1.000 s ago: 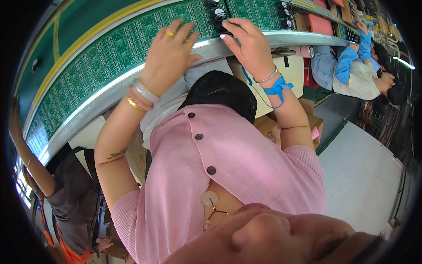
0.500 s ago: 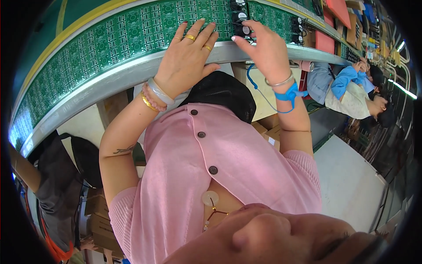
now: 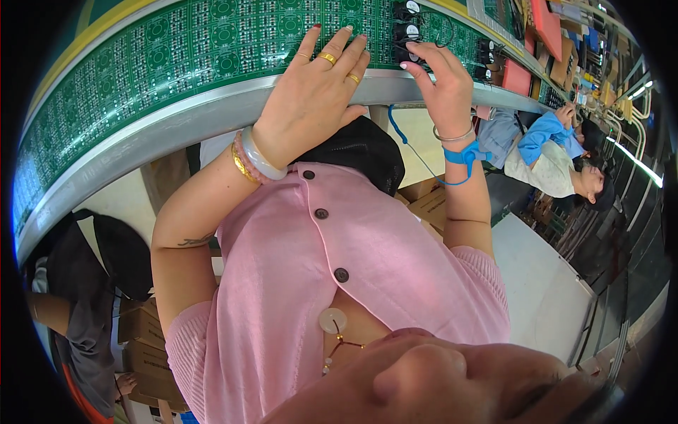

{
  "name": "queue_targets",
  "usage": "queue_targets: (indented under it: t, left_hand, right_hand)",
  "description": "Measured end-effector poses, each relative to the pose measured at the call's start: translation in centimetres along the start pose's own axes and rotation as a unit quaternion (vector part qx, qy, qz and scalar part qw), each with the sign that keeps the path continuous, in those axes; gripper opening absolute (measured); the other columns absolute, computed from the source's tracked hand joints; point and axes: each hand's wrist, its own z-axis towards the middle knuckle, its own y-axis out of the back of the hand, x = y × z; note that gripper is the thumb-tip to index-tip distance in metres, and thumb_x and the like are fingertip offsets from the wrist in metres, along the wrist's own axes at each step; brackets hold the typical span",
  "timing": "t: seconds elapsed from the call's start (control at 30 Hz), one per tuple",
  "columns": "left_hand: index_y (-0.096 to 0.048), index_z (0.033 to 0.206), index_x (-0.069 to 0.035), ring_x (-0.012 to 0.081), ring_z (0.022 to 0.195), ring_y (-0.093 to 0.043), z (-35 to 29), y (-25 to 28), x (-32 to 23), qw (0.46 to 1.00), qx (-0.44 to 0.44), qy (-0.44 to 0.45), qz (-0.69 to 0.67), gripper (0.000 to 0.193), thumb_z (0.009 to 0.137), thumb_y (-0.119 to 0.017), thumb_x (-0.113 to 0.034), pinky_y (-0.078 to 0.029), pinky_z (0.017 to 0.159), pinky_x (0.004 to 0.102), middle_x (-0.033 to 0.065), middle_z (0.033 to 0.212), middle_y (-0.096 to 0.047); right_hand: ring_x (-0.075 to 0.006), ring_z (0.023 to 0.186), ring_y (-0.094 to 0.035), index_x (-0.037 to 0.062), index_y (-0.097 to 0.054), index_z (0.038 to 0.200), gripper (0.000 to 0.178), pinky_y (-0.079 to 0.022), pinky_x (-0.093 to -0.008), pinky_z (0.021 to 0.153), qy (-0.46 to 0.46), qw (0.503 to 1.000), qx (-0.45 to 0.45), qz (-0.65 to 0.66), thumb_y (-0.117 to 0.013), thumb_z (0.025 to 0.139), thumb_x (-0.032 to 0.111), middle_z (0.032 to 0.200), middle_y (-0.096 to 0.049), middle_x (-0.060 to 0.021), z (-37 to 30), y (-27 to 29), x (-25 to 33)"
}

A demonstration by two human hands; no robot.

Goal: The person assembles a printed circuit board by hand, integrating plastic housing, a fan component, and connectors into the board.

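Note:
My left hand (image 3: 311,88) lies palm down with fingers spread over a long run of green circuit boards (image 3: 162,60), holding nothing. To its right, the thumb and fingers of my right hand (image 3: 443,81) bend around the edge of a small black round part (image 3: 403,54), the nearest of a short column. Two more black round parts with pale centres sit farther up, a middle one (image 3: 406,32) and a far one (image 3: 407,9). Thin black wires curl beside them on the boards. A blue wrist strap (image 3: 466,154) with a coiled cord is on my right wrist.
A grey metal rail (image 3: 191,106) edges the boards on my side. More black parts (image 3: 485,56) lie farther right, near a red block (image 3: 516,76). A co-worker (image 3: 544,159) sits at the right. Cartons (image 3: 152,367) stand at lower left, beside another person's dark clothing.
The view has shifted slightly, so the boards and black parts appear farther right. My right thumb has closed in toward the fingers at the nearest black part. My left hand stays flat on the boards.

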Motion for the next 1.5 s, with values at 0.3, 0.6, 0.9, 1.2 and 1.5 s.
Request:
queue_targets:
  t: [0.3,0.6,0.9,1.2,1.5]
  left_hand:
    - [-0.052,0.128,-0.007,0.0220,0.133,-0.034,-0.2,0.0,0.1,1.000,0.006,0.014,-0.010,0.063,0.078,-0.066,-0.042,-0.024,0.112,0.0474,0.0048,0.139,-0.044]
    - [-0.051,0.128,-0.005,0.0242,0.133,-0.035,-0.2,0.4,0.2,0.999,0.001,0.001,-0.033,0.064,0.076,-0.068,-0.039,-0.024,0.113,0.0457,0.0080,0.138,-0.044]
    - [-0.052,0.126,-0.003,0.0296,0.130,-0.038,-0.8,0.2,-0.2,0.999,-0.002,-0.036,0.022,0.067,0.074,-0.071,-0.040,-0.025,0.112,0.0428,0.0141,0.135,-0.047]
    - [-0.044,0.136,-0.007,0.0323,0.134,-0.033,1.7,-2.9,-3.3,0.972,-0.027,-0.131,0.192,0.058,0.087,-0.052,-0.038,-0.024,0.112,0.0468,0.0161,0.143,-0.038]
    - [-0.043,0.136,-0.008,0.0323,0.135,-0.031,2.5,-3.3,-4.9,0.945,-0.221,-0.148,0.192,0.062,0.084,-0.058,-0.038,-0.024,0.112,0.0456,0.0156,0.145,-0.036]
  right_hand:
    - [-0.0252,0.085,-0.062,0.0092,-0.067,0.101,0.028,-0.052,-0.0333,0.071,0.116,0.990,0.033,-0.073,-0.073,0.074,0.013,0.091,-0.064,-0.0072,0.7,0.4,-0.6]
    - [-0.0237,0.085,-0.061,0.0110,-0.067,0.104,0.033,-0.051,-0.0325,0.070,0.054,0.998,0.000,-0.019,-0.074,0.072,0.013,0.092,-0.062,-0.0045,-0.3,-0.6,0.0]
    - [-0.0298,0.100,-0.060,0.0061,-0.064,0.107,0.043,-0.036,-0.0513,0.101,0.057,0.982,-0.168,0.072,-0.074,0.074,0.032,0.109,-0.063,-0.0089,-2.9,-0.1,2.7]
    - [-0.0301,0.118,-0.053,0.0084,-0.054,0.125,0.062,-0.022,-0.0527,0.111,0.112,0.982,0.027,0.152,-0.053,0.083,0.055,0.119,-0.060,-0.0115,0.9,-4.1,5.3]
    - [-0.0322,0.114,-0.053,0.0069,-0.063,0.113,0.052,-0.025,-0.0504,0.109,0.127,0.980,0.150,0.018,-0.051,0.087,0.050,0.114,-0.064,-0.0110,1.6,-2.1,3.6]
